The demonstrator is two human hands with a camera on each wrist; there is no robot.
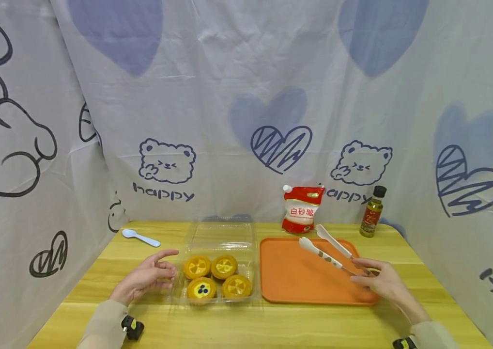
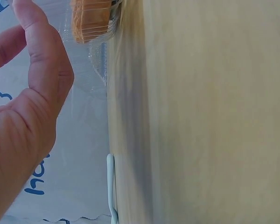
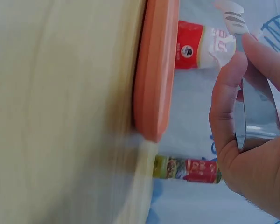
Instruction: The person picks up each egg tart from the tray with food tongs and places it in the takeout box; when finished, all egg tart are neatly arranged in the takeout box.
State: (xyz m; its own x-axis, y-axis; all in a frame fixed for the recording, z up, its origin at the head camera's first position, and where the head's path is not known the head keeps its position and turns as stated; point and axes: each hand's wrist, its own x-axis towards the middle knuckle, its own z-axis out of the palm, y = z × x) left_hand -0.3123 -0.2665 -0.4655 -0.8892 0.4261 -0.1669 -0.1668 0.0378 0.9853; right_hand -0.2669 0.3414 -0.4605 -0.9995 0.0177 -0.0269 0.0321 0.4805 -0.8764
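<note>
My right hand (image 1: 383, 281) holds a pair of tongs (image 1: 326, 257) with pale, brown-spotted ends and metal arms. The thumb and fingers grip the metal arms, and the two tips are spread apart above an orange tray (image 1: 287, 278). In the right wrist view the bent metal end (image 3: 261, 133) lies within the hand. Beside the left wall of a clear plastic container (image 1: 255, 242), my left hand (image 1: 152, 276) holds nothing, its fingers loosely bent. Several tarts sit inside; one tart (image 1: 195, 294) carries dark berries, while another tart (image 1: 223, 266) has pale yellow pieces on top. The container's lid (image 1: 222, 235) is tipped back.
A red and white sugar bag (image 1: 300, 211) stands behind the tray. At the back right is a small bottle (image 1: 371, 213) with a black cap. A white spoon (image 1: 141, 237) lies at the back left. Printed cloth (image 1: 220, 184) hangs around the wooden table (image 1: 229, 329).
</note>
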